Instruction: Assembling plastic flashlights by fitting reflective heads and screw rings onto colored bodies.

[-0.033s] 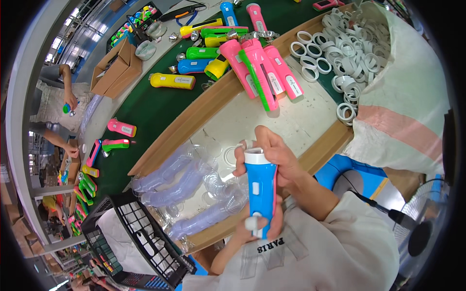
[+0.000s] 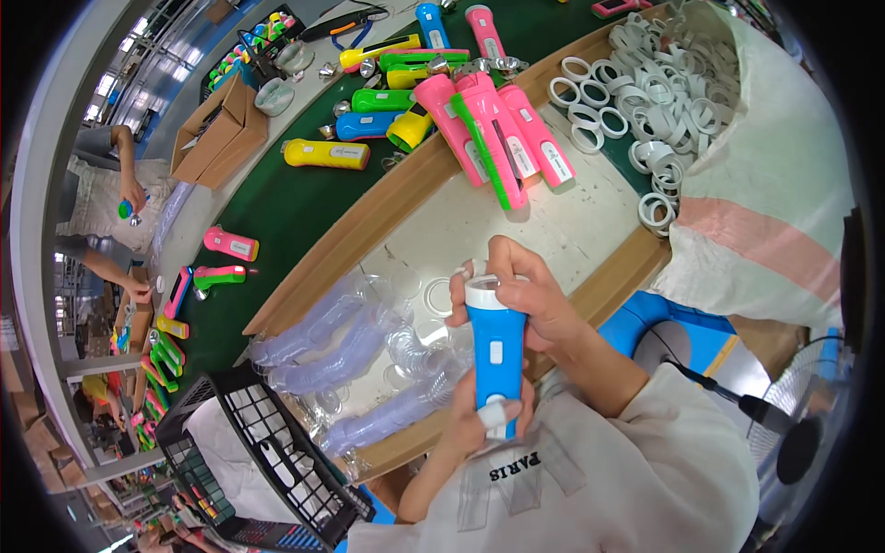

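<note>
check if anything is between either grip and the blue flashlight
Nothing visible blocks either grip: the left grip holds the lower end of the blue flashlight, with a white wrap on its thumb, and the right grip is at the white ring on top.

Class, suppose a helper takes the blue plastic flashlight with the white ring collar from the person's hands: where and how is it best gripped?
Probably around the middle of the blue plastic flashlight, coming from the person's left: the right hand grips the wider white ring collar, the left hand holds the tail, and the narrower midsection between them is bare.
</note>
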`<state>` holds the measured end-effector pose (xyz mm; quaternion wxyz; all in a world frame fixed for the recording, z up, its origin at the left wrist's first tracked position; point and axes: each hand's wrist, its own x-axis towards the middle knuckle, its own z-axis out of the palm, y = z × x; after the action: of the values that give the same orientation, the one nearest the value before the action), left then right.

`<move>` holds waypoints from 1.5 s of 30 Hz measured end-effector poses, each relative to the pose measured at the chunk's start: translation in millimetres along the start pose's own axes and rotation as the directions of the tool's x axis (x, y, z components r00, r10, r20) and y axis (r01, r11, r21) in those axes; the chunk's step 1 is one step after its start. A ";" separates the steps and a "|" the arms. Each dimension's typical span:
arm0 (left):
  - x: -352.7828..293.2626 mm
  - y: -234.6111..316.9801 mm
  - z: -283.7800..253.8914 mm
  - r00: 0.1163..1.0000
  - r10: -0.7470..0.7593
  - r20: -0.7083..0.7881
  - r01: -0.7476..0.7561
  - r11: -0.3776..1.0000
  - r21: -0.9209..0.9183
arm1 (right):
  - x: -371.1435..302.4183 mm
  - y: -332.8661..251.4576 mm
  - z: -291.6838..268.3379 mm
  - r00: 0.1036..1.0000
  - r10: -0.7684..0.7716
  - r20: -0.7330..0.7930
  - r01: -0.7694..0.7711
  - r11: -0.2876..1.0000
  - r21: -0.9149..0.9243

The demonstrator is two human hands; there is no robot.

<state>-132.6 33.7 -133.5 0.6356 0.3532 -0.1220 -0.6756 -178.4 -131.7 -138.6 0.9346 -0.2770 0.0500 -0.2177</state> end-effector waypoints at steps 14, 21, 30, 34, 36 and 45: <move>24.7 7.9 12.1 0.890 0.326 -0.320 0.032 0.654 0.756 | 8.0 -15.1 4.0 0.987 -0.024 -0.162 -0.016 0.970 -0.242; 7.7 -2.3 29.7 0.987 -0.018 0.161 0.075 0.934 -0.350 | 5.4 4.6 -2.1 0.992 0.022 0.121 -0.079 0.868 0.490; 31.3 -8.6 -3.3 0.879 0.378 -0.292 0.085 0.478 0.874 | -11.5 -12.0 -19.8 0.987 -0.133 -0.092 0.096 0.941 -0.325; 39.0 -2.0 0.1 0.923 0.162 -0.348 0.101 0.772 0.628 | -7.9 -14.4 -31.0 0.963 -0.039 -0.268 -0.013 0.981 -0.191; 38.1 10.1 2.5 0.942 -0.066 -0.328 0.130 0.976 0.176 | -12.9 -14.4 -35.8 0.964 0.066 -0.257 -0.057 0.997 0.043; 42.7 29.9 -26.4 0.900 0.390 -0.193 -0.151 0.696 0.702 | 41.0 -98.3 -1.4 0.901 -0.361 -0.238 0.115 0.730 -0.674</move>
<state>-90.4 -4.0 -147.9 0.5698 0.6426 -0.3010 -0.4145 -179.2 -224.1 -85.7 0.7204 -0.5410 0.2521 -0.3532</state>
